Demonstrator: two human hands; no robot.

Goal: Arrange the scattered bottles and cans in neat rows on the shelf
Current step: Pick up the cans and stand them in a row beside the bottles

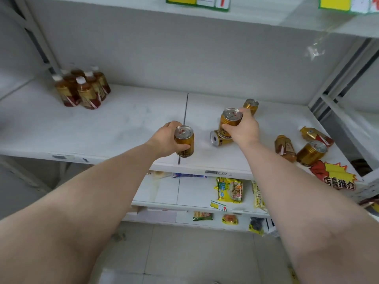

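Left hand [164, 140] and right hand [244, 128] each clamp an upright gold metal can [184, 141], best set upright, rims aligned, ahead of them.

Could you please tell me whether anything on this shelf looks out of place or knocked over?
Yes. A gold can lies on its side below the right hand, and two bottles lie tipped over at the right, away from the upright bottle group.

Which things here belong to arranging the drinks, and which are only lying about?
Belong: can in left hand; can in right hand; fallen can; rear can; right-side can; two lying bottles; bottle group.
Lying about: noodle packets; promo sticker.
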